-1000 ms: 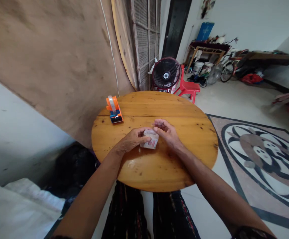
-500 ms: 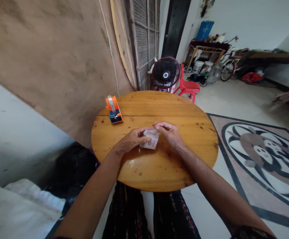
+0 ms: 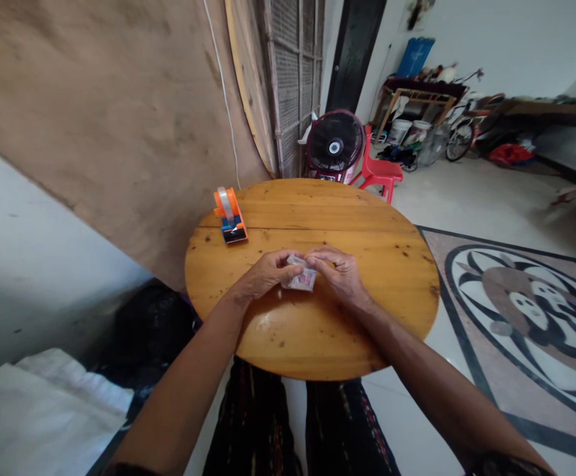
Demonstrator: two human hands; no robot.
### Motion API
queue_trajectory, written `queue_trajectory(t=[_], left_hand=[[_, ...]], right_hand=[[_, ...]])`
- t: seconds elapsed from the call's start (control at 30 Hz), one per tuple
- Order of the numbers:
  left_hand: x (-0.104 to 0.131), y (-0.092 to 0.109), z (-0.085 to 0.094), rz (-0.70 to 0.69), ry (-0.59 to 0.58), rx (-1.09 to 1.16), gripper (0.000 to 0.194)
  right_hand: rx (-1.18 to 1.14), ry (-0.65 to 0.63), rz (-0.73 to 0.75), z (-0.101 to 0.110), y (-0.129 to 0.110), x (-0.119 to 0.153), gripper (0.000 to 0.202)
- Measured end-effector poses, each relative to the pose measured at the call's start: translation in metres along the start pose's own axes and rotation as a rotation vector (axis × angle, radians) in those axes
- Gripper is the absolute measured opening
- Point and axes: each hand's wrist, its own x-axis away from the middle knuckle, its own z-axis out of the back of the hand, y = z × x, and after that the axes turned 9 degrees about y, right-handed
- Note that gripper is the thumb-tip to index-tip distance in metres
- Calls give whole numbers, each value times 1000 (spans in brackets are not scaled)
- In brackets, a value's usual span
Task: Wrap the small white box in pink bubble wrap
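head view: on the round brown wooden counter, the left hand holds a small squarish whitish packet; the right hand pinches its far edge, whether sealed unclear.

The small whitish square packet is over the middle of the round yellow-brown wooden worktop, between the bare left hand and the bare right hand. The orange-and-blue plastic tape dispenser stands on the worktop's far left part. Behind the worktop are the round black-and-maroon fan and, farther right, the red plastic chair. Right of the worktop lies the circular panda floor inlay; left, the crumpled black bundle.
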Motion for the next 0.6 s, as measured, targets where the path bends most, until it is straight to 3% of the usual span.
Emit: queue_trajectory(t=[0.37, 0.6], left_hand=[[-2, -3, 0, 7, 62, 1, 44], [-5, -9, 1, 47, 62, 108, 47]], right_hand=[[40, -21, -12, -1, 2, 6, 18], [65, -37, 90, -1, 1, 5, 14]])
